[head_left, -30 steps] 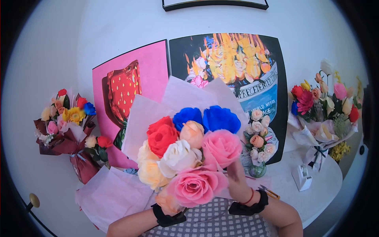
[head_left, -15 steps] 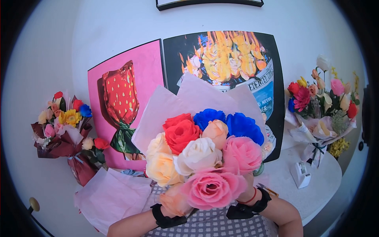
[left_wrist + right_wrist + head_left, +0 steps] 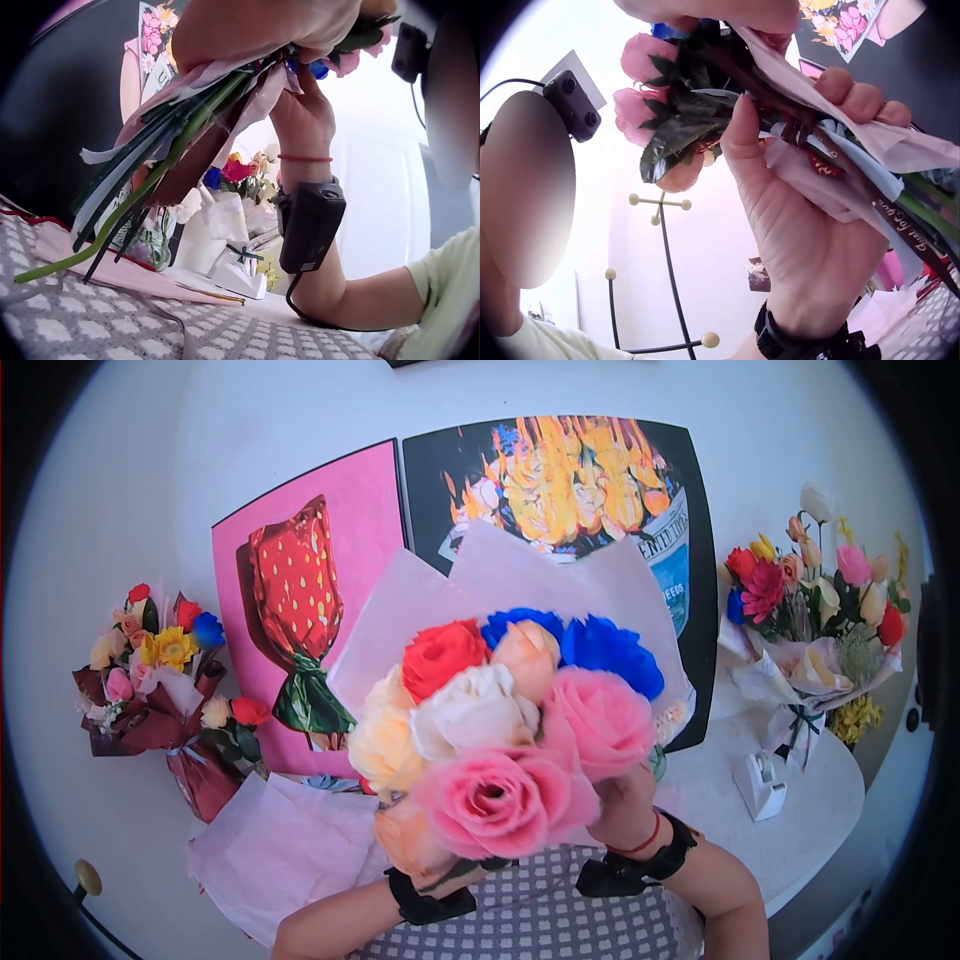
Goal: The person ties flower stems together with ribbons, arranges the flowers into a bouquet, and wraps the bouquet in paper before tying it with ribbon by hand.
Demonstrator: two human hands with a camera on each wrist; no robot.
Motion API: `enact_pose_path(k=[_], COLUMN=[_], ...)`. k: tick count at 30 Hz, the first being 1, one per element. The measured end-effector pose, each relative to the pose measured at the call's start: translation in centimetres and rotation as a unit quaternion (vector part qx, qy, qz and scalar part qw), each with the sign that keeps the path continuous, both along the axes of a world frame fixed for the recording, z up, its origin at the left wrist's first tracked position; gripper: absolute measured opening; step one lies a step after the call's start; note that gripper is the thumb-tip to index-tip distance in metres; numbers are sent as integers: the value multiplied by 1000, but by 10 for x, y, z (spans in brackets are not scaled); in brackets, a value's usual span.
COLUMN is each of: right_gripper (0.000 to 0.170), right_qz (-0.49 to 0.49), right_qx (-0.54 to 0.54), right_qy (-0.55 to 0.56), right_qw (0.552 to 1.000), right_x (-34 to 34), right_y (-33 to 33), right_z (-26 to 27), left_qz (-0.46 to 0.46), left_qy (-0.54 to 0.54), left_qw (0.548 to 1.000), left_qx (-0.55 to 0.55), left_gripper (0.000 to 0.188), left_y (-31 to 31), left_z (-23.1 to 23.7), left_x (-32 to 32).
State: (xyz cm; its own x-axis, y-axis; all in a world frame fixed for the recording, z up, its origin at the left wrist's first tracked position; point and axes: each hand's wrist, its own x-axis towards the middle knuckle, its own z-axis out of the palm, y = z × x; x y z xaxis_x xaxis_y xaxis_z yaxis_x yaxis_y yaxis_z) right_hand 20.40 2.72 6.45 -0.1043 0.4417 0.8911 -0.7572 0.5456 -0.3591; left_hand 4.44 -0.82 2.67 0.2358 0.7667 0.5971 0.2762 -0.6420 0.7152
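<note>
A wrapped bouquet [image 3: 480,710] of red, blue, white, cream, peach and pink roses is held up in the middle of the head view. Pale pink wrapping paper [image 3: 400,610] fans out behind the blooms. My left hand [image 3: 810,217] grips the neck of the bouquet, its fingers curled round paper and stems. A brown printed ribbon [image 3: 900,217] is tied there and trails along the green stems [image 3: 180,142]. Higher up, my right hand [image 3: 625,805] holds the bouquet's side just under the flowers; blooms and paper partly cover its fingers.
A dark red wrapped bouquet [image 3: 165,710] stands at left, a white-wrapped one [image 3: 810,650] at right. Pink paper sheets [image 3: 285,850] lie on the table's left side. A white tape dispenser [image 3: 762,790] stands at right. Two paintings [image 3: 300,600] lean against the wall.
The bouquet moved right, then slightly back left and up, and it tilts a little differently. The right hand came in closer under the pink roses. The head view shifted slightly.
</note>
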Motion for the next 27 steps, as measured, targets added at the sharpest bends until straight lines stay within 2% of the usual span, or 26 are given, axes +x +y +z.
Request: enact_pose_path(k=[1, 2, 5, 9, 12, 13, 15, 16, 18, 20, 21, 22, 24, 25, 26, 27], right_gripper=[49, 49, 61, 59, 55, 54, 52, 53, 53, 54, 54, 51, 49, 43, 38, 30], right_qz=[32, 33, 91, 103, 76, 91, 105, 75, 46, 24, 26, 53, 82, -162, -391, -479], right_qx=[31, 26, -46, -75, -105, -113, -122, -109, -95, -69, -63, -88, -109, 72, 246, 229], right_qy=[-37, -36, -45, -54, -106, -117, -128, -141, -157, -167, -169, -148, -128, -207, -263, -252], right_qw=[998, 998, 994, 990, 986, 982, 979, 981, 982, 983, 983, 984, 982, 962, 847, 809], right_x=[5, 6, 2, -1, 1, 3, 4, 4, 3, 2, 2, 2, 7, 14, 16, 13], right_y=[-2, -6, -10, -2, 2, 2, 0, -2, -3, -2, -2, -3, 4, 15, 20, 16], right_z=[4, 9, 20, 15, 13, 12, 13, 14, 16, 14, 12, 9, -2, -10, -12, -12], left_qz=[-1, -2, -3, -4, -8, 12, 8, 5, -17, 3, 5, 8, -13, -13, 0, 12], left_qy=[-7, -13, -31, -57, -77, -77, -53, -31, -63, 64, 50, 47, -36, -38, -29, -18], left_qw=[1000, 1000, 999, 998, 996, 997, 998, 998, 997, 991, 978, 979, 989, 989, 993, 995], left_qx=[-7, -15, -32, -41, -41, 19, 36, 51, 27, -118, -202, -197, -144, -140, -117, -95], left_gripper=[25, 26, 27, 30, 32, 25, 22, 20, 18, 37, 40, 40, 43, 43, 41, 39], left_y=[0, -4, 1, 17, 18, 19, 20, 20, 15, 20, 20, 26, 43, 41, 34, 25], left_z=[-2, -5, 0, 12, 7, 5, 7, 9, 19, 19, 20, 9, -21, -17, -8, 3], left_x=[0, -3, -2, 9, 5, 8, 6, 6, 9, 2, 2, 0, -5, -5, -3, -1])
